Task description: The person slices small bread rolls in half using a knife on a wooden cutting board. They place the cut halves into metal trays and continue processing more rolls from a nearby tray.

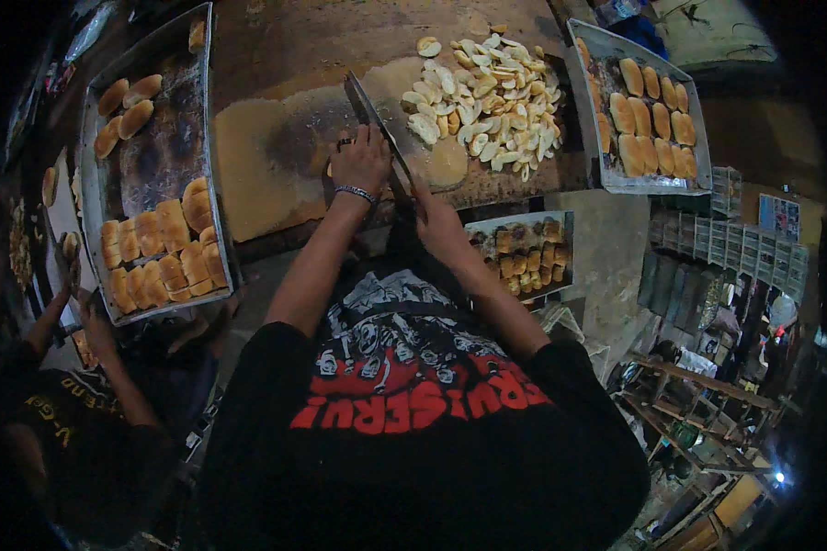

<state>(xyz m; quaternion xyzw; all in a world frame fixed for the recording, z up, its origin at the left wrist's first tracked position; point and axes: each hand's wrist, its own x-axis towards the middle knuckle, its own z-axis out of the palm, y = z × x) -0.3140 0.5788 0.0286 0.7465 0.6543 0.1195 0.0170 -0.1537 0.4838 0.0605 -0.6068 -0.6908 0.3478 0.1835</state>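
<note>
My right hand [440, 224] grips the handle of a long knife [379, 120], whose blade points away from me over the wooden work table [269, 41]. Just left of the blade, my left hand [360, 162] presses down near the table's front edge, with a ring and a bracelet on it. A bit of bread [329, 169] shows at its left side; what lies under the palm is hidden. To the right of the knife spreads a heap of cut bread pieces [503, 96] with pale inner faces.
At the left stands a metal tray [210, 138] with bread rolls [172, 224]; another tray [596, 165] of rolls [634, 113] is at the right. A lower tray [570, 241] holds browned bread pieces [524, 262]. A co-worker [103, 420] works at far left.
</note>
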